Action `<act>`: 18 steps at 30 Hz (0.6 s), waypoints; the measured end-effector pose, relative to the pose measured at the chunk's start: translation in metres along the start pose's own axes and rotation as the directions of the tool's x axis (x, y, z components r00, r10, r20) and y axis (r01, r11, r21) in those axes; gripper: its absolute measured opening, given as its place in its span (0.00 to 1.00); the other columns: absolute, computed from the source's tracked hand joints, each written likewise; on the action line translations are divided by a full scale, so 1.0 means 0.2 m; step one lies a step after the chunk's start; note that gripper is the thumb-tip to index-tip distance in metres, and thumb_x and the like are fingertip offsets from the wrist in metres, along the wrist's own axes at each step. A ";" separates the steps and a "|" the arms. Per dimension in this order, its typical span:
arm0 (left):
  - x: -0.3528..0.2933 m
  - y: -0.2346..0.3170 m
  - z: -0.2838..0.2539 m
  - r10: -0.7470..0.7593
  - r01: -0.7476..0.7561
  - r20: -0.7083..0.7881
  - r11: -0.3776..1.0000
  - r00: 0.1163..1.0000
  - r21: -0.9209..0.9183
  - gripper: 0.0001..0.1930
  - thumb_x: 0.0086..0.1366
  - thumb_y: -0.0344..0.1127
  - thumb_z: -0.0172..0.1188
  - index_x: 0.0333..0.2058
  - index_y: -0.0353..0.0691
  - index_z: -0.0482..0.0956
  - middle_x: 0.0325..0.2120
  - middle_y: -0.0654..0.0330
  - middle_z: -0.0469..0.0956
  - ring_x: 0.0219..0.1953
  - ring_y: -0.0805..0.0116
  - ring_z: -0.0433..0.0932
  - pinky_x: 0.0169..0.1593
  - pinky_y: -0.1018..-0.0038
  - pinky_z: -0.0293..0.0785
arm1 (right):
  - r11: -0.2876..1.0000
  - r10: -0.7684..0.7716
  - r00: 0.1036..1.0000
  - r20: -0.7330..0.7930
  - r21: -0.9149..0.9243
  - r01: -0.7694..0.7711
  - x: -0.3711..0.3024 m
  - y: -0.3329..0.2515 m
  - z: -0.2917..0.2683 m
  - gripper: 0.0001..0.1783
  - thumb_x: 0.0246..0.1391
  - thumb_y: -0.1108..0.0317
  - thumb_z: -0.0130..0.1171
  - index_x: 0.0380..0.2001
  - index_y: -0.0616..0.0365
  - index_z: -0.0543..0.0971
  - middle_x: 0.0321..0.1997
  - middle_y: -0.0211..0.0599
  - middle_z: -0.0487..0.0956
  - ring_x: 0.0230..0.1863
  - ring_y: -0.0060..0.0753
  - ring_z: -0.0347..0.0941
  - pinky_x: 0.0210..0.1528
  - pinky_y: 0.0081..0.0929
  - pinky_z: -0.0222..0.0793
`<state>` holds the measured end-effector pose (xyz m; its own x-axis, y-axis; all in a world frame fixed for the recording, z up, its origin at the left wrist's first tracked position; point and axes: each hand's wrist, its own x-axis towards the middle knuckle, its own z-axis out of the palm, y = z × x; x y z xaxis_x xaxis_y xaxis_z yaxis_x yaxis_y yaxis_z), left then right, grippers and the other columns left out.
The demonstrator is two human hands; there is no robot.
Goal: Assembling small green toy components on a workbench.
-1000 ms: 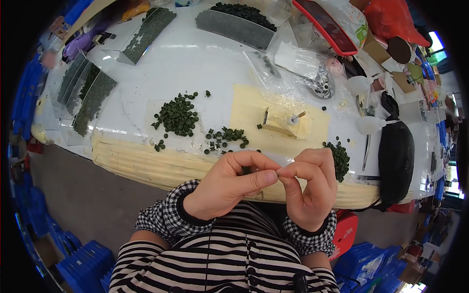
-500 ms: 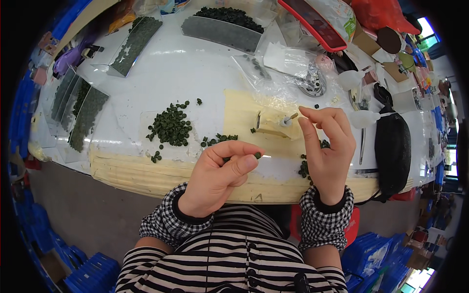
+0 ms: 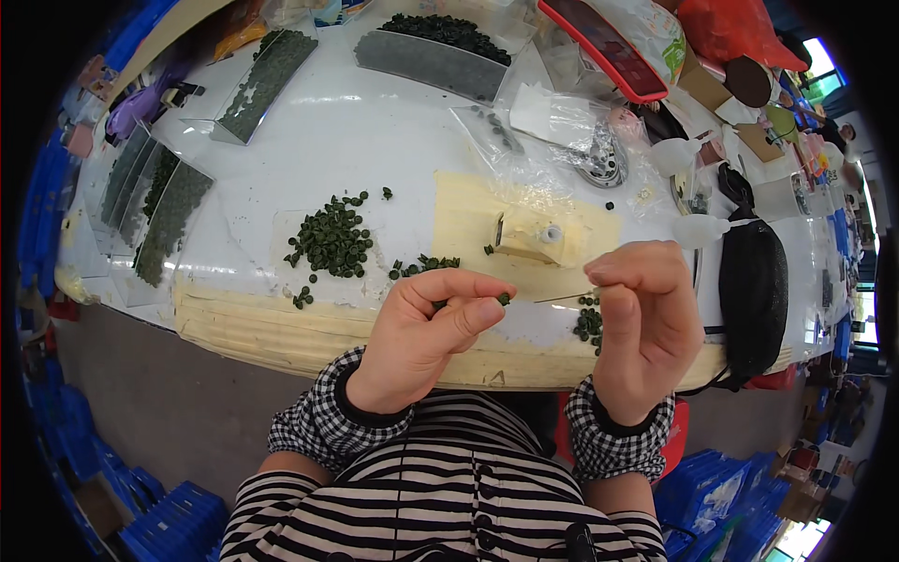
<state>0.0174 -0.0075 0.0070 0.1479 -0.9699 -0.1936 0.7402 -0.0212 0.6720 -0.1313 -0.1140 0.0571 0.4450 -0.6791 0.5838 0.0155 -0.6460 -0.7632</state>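
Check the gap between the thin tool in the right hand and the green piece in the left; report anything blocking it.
Nothing visible blocks it: the thin tool in the right hand points across open space toward the green piece pinched by the left hand.

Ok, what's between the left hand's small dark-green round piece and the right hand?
Head view: a thin needle-like tool in the right hand, not touching the piece.

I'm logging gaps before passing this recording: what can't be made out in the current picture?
Head view: the grip end of the thin tool, hidden by the right hand; its tip is too small to tell its shape.
Head view: part of the green piece, covered by the left hand.
Head view: the full spread of the right-side pile, hidden behind the right hand.
Head view: the phone's far end, cut off by the top edge.
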 end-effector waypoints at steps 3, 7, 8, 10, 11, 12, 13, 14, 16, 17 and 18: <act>-0.01 0.00 0.00 0.021 -0.021 0.015 0.999 1.000 0.036 0.08 0.61 0.26 0.61 0.40 0.33 0.80 0.21 0.71 0.73 0.22 0.86 0.61 0.25 0.86 0.57 | 0.973 0.097 0.988 0.123 0.198 -0.120 -0.01 0.02 0.03 0.05 0.57 0.73 0.56 0.33 0.65 0.74 0.32 0.37 0.75 0.34 0.26 0.71 0.37 0.21 0.68; -0.01 -0.01 0.01 0.039 -0.039 0.007 0.997 0.999 0.072 0.09 0.60 0.26 0.62 0.40 0.32 0.80 0.26 0.67 0.77 0.27 0.85 0.67 0.32 0.87 0.64 | 0.958 0.147 0.969 0.199 0.216 -0.190 0.00 0.00 0.05 0.12 0.64 0.66 0.48 0.34 0.67 0.70 0.33 0.39 0.71 0.32 0.29 0.76 0.37 0.23 0.73; -0.01 -0.01 0.00 0.042 -0.042 0.011 0.997 0.999 0.068 0.09 0.60 0.26 0.62 0.40 0.32 0.80 0.27 0.67 0.78 0.28 0.85 0.69 0.33 0.87 0.66 | 0.952 0.157 0.966 0.208 0.228 -0.204 0.00 -0.01 0.05 0.12 0.64 0.67 0.47 0.34 0.68 0.69 0.33 0.39 0.71 0.32 0.30 0.76 0.37 0.23 0.74; -0.01 -0.01 0.00 0.041 -0.043 0.016 0.996 0.999 0.077 0.09 0.60 0.26 0.62 0.39 0.32 0.80 0.26 0.67 0.78 0.28 0.85 0.69 0.34 0.87 0.66 | 0.950 0.160 0.961 0.225 0.231 -0.212 -0.01 0.00 0.05 0.12 0.64 0.67 0.47 0.34 0.68 0.69 0.33 0.40 0.71 0.32 0.31 0.76 0.37 0.24 0.76; -0.01 -0.01 0.00 0.042 -0.043 0.018 0.996 0.999 0.082 0.09 0.60 0.26 0.62 0.39 0.32 0.80 0.26 0.67 0.78 0.28 0.85 0.69 0.34 0.86 0.67 | 0.953 0.153 0.961 0.232 0.222 -0.205 -0.01 0.00 0.04 0.12 0.64 0.67 0.47 0.34 0.69 0.69 0.34 0.40 0.70 0.32 0.31 0.76 0.37 0.25 0.76; -0.01 -0.01 0.00 0.042 -0.043 0.020 0.996 0.999 0.083 0.09 0.60 0.26 0.62 0.39 0.32 0.80 0.26 0.67 0.78 0.28 0.85 0.69 0.34 0.86 0.67 | 0.957 0.147 0.960 0.239 0.212 -0.199 -0.01 0.00 0.04 0.12 0.64 0.68 0.47 0.34 0.69 0.69 0.34 0.40 0.70 0.32 0.32 0.76 0.37 0.25 0.76; -0.01 -0.01 0.00 0.042 -0.044 0.022 0.995 0.999 0.085 0.09 0.60 0.26 0.62 0.39 0.32 0.80 0.26 0.67 0.78 0.28 0.85 0.69 0.34 0.86 0.66 | 0.956 0.152 0.960 0.237 0.211 -0.203 -0.01 0.00 0.04 0.12 0.64 0.68 0.48 0.34 0.69 0.69 0.34 0.40 0.70 0.32 0.32 0.76 0.37 0.25 0.76; -0.01 -0.01 0.00 0.042 -0.044 0.025 0.995 0.999 0.086 0.09 0.60 0.26 0.62 0.39 0.32 0.80 0.26 0.67 0.78 0.27 0.85 0.68 0.34 0.86 0.66 | 0.955 0.157 0.959 0.235 0.211 -0.208 -0.01 0.00 0.04 0.12 0.63 0.68 0.48 0.34 0.69 0.69 0.34 0.40 0.70 0.32 0.32 0.76 0.37 0.25 0.76; -0.01 -0.01 0.00 0.035 -0.036 0.011 0.995 0.999 0.096 0.09 0.60 0.27 0.62 0.39 0.32 0.80 0.26 0.67 0.78 0.27 0.85 0.68 0.34 0.86 0.66 | 0.955 0.157 0.959 0.236 0.212 -0.208 -0.01 0.00 0.04 0.12 0.63 0.68 0.48 0.34 0.69 0.69 0.34 0.40 0.70 0.32 0.32 0.77 0.37 0.25 0.76; -0.01 -0.01 0.01 0.031 -0.031 0.004 0.994 1.000 0.101 0.09 0.60 0.27 0.62 0.39 0.32 0.80 0.26 0.67 0.78 0.27 0.85 0.68 0.34 0.86 0.66 | 0.956 0.152 0.960 0.236 0.212 -0.204 -0.01 0.00 0.04 0.12 0.63 0.68 0.48 0.34 0.69 0.69 0.34 0.40 0.70 0.32 0.32 0.77 0.37 0.25 0.76; -0.01 -0.01 0.00 0.032 -0.032 0.007 0.994 0.999 0.103 0.09 0.60 0.27 0.62 0.39 0.32 0.80 0.26 0.67 0.78 0.27 0.85 0.68 0.34 0.86 0.66 | 0.957 0.148 0.960 0.237 0.212 -0.200 -0.01 0.00 0.04 0.12 0.63 0.68 0.48 0.34 0.69 0.69 0.34 0.40 0.71 0.32 0.32 0.77 0.37 0.25 0.76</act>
<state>0.0156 -0.0054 0.0074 0.1669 -0.9717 -0.1674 0.6633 -0.0149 0.7482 -0.1249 -0.1095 0.0529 0.6416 -0.6651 0.3821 0.1162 -0.4082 -0.9055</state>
